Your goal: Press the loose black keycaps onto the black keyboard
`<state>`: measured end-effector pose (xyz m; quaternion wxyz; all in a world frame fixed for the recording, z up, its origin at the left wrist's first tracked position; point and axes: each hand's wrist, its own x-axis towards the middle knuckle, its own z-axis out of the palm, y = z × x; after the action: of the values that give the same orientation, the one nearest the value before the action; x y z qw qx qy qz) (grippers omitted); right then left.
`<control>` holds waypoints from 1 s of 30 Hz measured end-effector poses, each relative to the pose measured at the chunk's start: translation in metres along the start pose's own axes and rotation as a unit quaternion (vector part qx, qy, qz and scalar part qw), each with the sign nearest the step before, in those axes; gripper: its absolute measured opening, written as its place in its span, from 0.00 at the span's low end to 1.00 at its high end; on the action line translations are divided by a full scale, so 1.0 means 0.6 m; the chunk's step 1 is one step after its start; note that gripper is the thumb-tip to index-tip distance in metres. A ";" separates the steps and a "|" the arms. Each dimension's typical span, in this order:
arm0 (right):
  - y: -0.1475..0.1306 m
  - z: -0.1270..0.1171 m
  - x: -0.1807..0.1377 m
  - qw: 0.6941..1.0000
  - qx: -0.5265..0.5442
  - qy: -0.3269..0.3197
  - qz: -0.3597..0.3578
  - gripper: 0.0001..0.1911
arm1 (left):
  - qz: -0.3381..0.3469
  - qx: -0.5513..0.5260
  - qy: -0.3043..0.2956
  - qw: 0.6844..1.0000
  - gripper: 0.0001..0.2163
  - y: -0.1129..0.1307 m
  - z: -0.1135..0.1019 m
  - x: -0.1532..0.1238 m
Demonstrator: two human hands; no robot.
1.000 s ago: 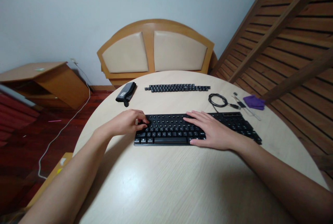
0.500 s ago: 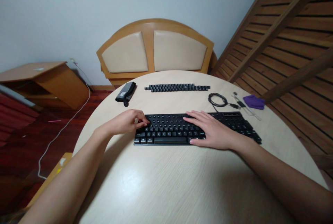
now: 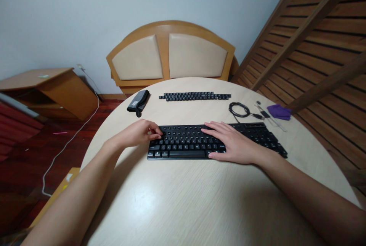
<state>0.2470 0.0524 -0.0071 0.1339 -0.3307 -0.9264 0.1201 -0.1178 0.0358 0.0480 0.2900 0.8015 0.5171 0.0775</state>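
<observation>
A black keyboard lies flat on the pale table. Its lower left rows carry keycaps, while the upper rows show small pale marks that look like bare key seats. My left hand is at the keyboard's left end, thumb and fingers pinched together over the keys. Whatever sits between those fingertips is hidden. Across the right middle of the keyboard rests my right hand, palm down with fingers spread. Behind the keyboard, loose black keycaps are lined up in rows.
A folded grey-black pouch lies at the back left of the round table. To the right are a coiled black cable, a thin light stick and a purple cloth. A padded wooden headboard stands behind.
My left hand has shifted very slightly left, its fingers still pinched. My right hand stays where it was on the keyboard.
</observation>
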 end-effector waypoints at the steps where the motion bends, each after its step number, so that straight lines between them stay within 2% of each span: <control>1: 0.000 0.000 0.000 1.000 -0.004 -0.003 0.000 0.41 | -0.009 0.011 0.001 1.000 0.10 0.001 0.000 0.000; 10: -0.001 0.000 0.001 1.000 -0.010 -0.006 0.004 0.42 | 0.009 0.140 0.028 0.990 0.08 0.008 0.000 -0.004; 16: -0.001 -0.001 0.000 1.000 -0.004 -0.007 0.004 0.42 | -0.002 0.109 0.027 0.994 0.11 0.003 0.002 -0.001; 25: 0.002 0.003 -0.001 1.000 0.006 0.000 0.000 0.42 | -0.032 0.059 0.024 0.997 0.10 -0.002 0.005 0.005; 30: 0.000 0.002 0.000 1.000 -0.002 -0.004 0.002 0.42 | -0.044 -0.016 0.000 0.999 0.11 0.004 0.001 0.006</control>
<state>0.2466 0.0523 -0.0081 0.1294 -0.3320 -0.9266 0.1202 -0.1139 0.0377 0.0480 0.3064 0.7731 0.5506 0.0726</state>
